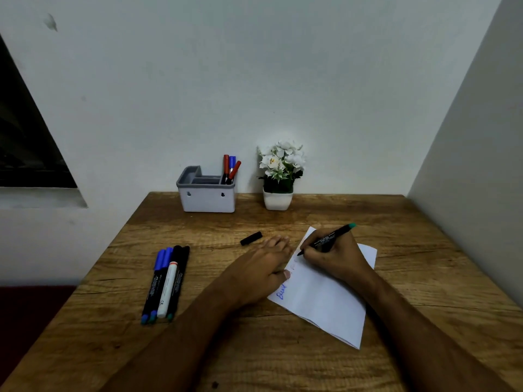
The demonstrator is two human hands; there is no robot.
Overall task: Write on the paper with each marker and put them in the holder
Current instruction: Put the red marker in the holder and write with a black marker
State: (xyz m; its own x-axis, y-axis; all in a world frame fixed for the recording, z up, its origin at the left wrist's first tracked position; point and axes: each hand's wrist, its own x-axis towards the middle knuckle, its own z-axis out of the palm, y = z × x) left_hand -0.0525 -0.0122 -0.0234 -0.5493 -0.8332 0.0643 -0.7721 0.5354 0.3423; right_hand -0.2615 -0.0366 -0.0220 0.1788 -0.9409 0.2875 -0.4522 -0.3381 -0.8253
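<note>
Gripped in right hand (334, 257): uncapped marker (325, 240), tip on paper (325, 301) | left hand (263, 267) laid flat, steadying | holder (206, 193): three markers stowed | five markers (165, 284) judged pending.

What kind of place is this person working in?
Probably a small writing desk in a home or office corner. A wooden table stands against plain walls, with a desk holder of markers and a potted flower plant at the back, and a paper being written on.
</note>
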